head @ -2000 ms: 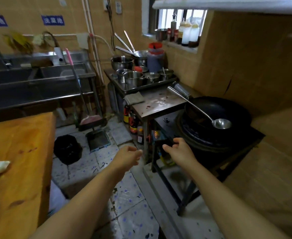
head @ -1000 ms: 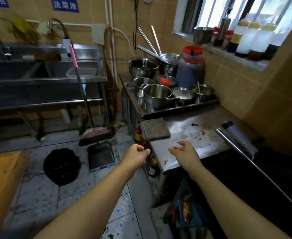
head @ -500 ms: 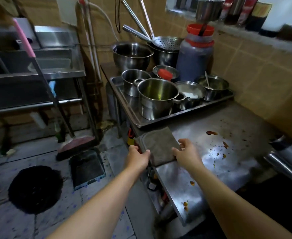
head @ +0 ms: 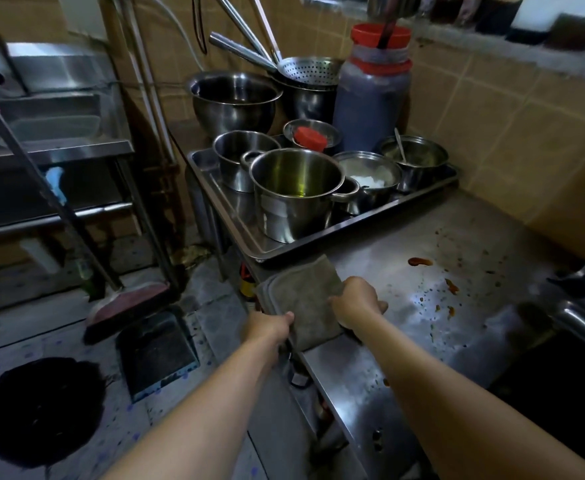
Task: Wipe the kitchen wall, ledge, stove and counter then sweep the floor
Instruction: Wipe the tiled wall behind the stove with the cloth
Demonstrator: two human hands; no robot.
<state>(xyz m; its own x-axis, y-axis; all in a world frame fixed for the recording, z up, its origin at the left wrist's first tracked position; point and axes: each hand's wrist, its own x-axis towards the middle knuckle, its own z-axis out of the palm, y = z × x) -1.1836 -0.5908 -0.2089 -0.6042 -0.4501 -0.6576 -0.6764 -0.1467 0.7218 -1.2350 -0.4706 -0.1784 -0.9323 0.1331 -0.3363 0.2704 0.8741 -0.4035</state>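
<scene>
Head cam: both my hands are on the cloth [head: 301, 299], a grey folded one lying on the desk [head: 422, 341] corner, just in front of the tray [head: 249, 244] of pots. Left hand [head: 268, 329] has its grip pinched on the cloth's near-left edge, which hangs off the desk. Right hand [head: 357, 303] has curled fingers on the cloth's right edge. Sauce spots [head: 452, 285] are splattered right of the cloth. Broom [head: 125, 303] and dustpan [head: 156, 351] sit on the floor left of the cloth.
</scene>
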